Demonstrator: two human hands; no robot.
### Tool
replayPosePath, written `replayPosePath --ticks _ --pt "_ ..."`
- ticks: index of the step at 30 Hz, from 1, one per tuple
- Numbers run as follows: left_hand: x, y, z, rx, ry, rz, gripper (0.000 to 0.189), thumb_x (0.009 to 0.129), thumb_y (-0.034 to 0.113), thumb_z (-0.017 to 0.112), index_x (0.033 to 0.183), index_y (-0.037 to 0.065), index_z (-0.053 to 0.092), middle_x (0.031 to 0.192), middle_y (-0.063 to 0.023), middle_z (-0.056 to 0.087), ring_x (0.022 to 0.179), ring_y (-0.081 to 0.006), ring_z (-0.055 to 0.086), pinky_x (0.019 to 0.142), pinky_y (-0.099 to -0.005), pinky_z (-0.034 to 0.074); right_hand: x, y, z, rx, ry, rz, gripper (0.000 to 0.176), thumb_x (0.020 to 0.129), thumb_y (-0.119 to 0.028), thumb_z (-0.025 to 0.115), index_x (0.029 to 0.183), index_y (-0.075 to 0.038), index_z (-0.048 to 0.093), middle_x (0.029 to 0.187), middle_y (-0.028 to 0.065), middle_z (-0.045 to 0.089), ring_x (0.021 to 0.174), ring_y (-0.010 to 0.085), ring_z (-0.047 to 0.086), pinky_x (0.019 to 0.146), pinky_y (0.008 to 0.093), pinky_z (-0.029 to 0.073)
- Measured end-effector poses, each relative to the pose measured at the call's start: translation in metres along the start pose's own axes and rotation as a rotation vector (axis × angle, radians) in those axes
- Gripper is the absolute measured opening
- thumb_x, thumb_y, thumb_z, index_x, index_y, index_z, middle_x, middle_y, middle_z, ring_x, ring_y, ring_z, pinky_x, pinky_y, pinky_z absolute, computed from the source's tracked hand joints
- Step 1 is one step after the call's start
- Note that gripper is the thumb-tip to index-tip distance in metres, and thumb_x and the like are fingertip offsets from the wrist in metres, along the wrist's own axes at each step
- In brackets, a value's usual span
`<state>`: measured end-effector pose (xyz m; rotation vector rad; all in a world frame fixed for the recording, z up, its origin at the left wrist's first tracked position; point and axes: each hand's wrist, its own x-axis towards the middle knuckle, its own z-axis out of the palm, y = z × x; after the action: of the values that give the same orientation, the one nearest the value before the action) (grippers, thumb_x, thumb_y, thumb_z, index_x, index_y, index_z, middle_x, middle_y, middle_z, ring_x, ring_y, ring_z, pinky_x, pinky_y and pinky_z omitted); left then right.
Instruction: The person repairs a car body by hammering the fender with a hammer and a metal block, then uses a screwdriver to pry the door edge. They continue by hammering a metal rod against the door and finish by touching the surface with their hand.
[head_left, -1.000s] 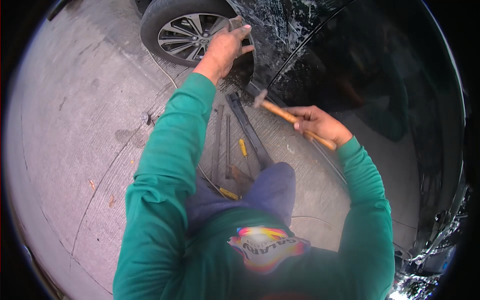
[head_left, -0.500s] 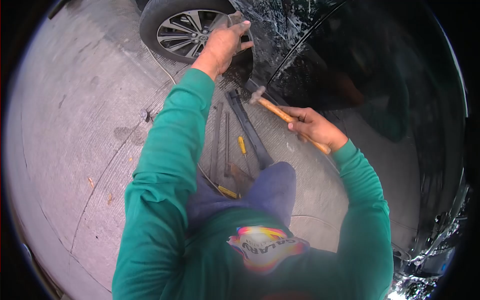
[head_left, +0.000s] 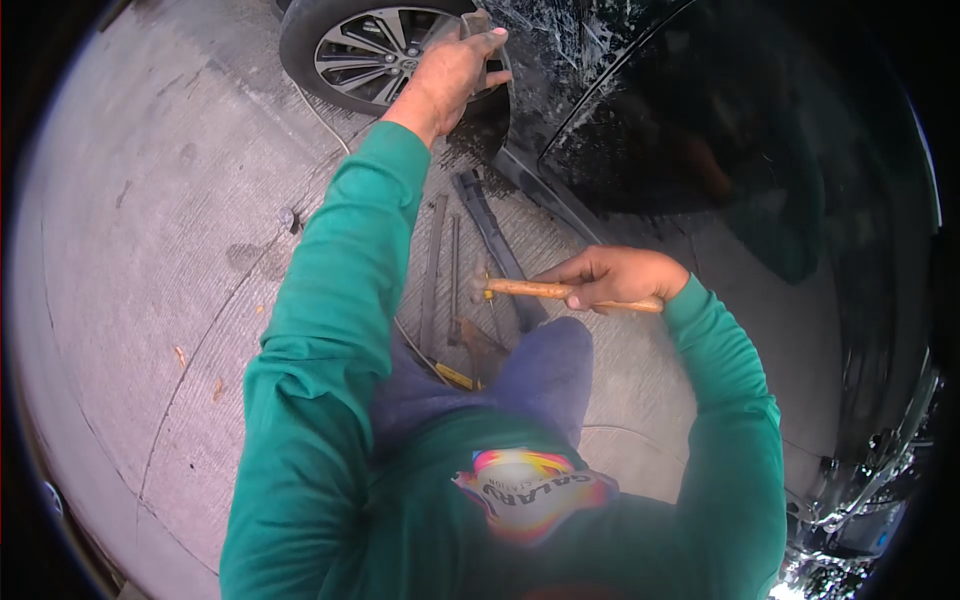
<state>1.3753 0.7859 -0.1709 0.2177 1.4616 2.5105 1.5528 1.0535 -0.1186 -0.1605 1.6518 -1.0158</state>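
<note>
My left hand (head_left: 450, 78) reaches up to the edge of the wheel arch, in front of the car wheel (head_left: 365, 75). Its fingers are closed around a small grey block-like piece (head_left: 477, 22), partly hidden and pressed near the fender edge. In my right hand (head_left: 630, 275) is a hammer (head_left: 535, 288), gripped by its wooden handle. The hammer lies almost level, its blurred head pointing left, below and apart from the scuffed black car panel (head_left: 560, 50).
On the concrete between my knees and the car lie a long black strip (head_left: 490, 225), a flat metal bar (head_left: 433, 280), a thin rod (head_left: 456, 250) and a yellow-handled tool (head_left: 455, 376). A cable (head_left: 322, 122) runs past the tyre. The dark car door (head_left: 690, 130) rises at right.
My right hand has swung the hammer down and left, away from the car panel. My left hand stays at the wheel arch, shifted only slightly.
</note>
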Motion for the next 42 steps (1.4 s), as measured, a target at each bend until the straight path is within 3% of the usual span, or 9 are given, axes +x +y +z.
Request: replayPosePath --ticks 4,10,14,18,23,29,33,36,42 --pt "-0.002 0.0 0.0 -0.021 0.021 -0.035 0.072 0.107 0.026 0.069 0.166 0.002 0.035 0.141 -0.0069 0.055 0.136 -0.0197 0.055 0.109 -0.0429 0.061 0.01 0.014 -0.032 0.108 0.558 -0.102 0.057 0.108 -0.011 0.064 0.162 -0.002 0.05 0.08 -0.0028 0.056 0.061 0.007 0.053 0.06 0.0254 0.048" --pt "0.002 -0.003 -0.002 -0.015 0.005 0.003 0.068 0.107 0.026 0.069 0.163 0.002 0.04 0.14 -0.0068 0.055 0.132 -0.0188 0.057 0.11 -0.0428 0.061 0.005 0.012 -0.012 0.014 0.024 -0.03 0.056 0.107 -0.012 0.064 0.161 -0.001 0.051 0.079 -0.0032 0.057 0.067 0.0059 0.054 0.063 0.0223 0.047" --pt "0.001 -0.002 -0.001 -0.023 0.032 0.001 0.059 0.107 0.026 0.069 0.157 0.004 0.047 0.138 -0.0063 0.057 0.132 -0.0187 0.058 0.109 -0.042 0.062 0.019 0.032 -0.034 0.141 0.519 -0.046 0.056 0.108 -0.014 0.065 0.161 0.001 0.051 0.08 -0.002 0.059 0.06 0.0061 0.054 0.058 0.0245 0.047" --pt "0.007 -0.004 -0.003 -0.029 0.025 0.028 0.056 0.107 0.026 0.069 0.155 0.004 0.049 0.137 -0.0061 0.058 0.131 -0.0187 0.059 0.108 -0.0412 0.063 0.015 0.002 0.003 -0.036 -0.117 0.033 0.058 0.108 -0.016 0.066 0.162 -0.002 0.051 0.082 -0.0033 0.058 0.065 0.0061 0.054 0.06 0.0262 0.049" --pt "0.001 0.0 -0.003 -0.019 0.029 -0.014 0.059 0.108 0.026 0.068 0.157 0.001 0.046 0.135 -0.0065 0.058 0.131 -0.0184 0.059 0.109 -0.0419 0.063 0.025 0.051 -0.039 0.19 0.541 -0.068 0.053 0.109 -0.013 0.06 0.161 -0.003 0.052 0.077 -0.004 0.053 0.061 0.0063 0.053 0.058 0.0255 0.047" --pt "0.0 -0.003 -0.002 0.007 -0.006 0.026 0.068 0.108 0.026 0.067 0.164 0.0 0.038 0.139 -0.0071 0.057 0.133 -0.0195 0.058 0.111 -0.0423 0.061 0.019 0.023 -0.007 0.038 -0.004 -0.045 0.054 0.108 -0.012 0.064 0.16 -0.004 0.054 0.079 -0.0028 0.057 0.063 0.0066 0.054 0.059 0.0267 0.048" --pt "0.001 -0.001 -0.001 -0.015 0.009 0.014 0.07 0.108 0.024 0.067 0.165 -0.001 0.035 0.14 -0.0072 0.056 0.136 -0.0198 0.057 0.111 -0.0429 0.061 0.022 0.05 -0.038 0.128 0.546 -0.071 0.055 0.109 -0.014 0.062 0.161 0.0 0.05 0.08 -0.0038 0.055 0.065 0.0056 0.054 0.06 0.024 0.048" --pt "0.0 -0.003 -0.002 0.004 -0.023 0.053 0.07 0.108 0.023 0.067 0.166 0.0 0.035 0.139 -0.007 0.056 0.133 -0.0188 0.057 0.111 -0.0428 0.061 0.025 0.034 -0.006 0.083 0.083 -0.021 0.057 0.109 -0.012 0.062 0.163 0.0 0.048 0.081 -0.0026 0.055 0.063 0.0063 0.054 0.06 0.0242 0.048" --pt "-0.001 0.002 0.002 -0.015 0.025 0.014 0.069 0.108 0.023 0.068 0.166 0.002 0.037 0.137 -0.0054 0.056 0.129 -0.0174 0.059 0.109 -0.0424 0.062 0.04 0.066 -0.039 0.101 0.492 -0.058 0.056 0.108 -0.013 0.063 0.162 -0.001 0.05 0.085 -0.0006 0.06 0.062 0.0077 0.055 0.06 0.0268 0.051"
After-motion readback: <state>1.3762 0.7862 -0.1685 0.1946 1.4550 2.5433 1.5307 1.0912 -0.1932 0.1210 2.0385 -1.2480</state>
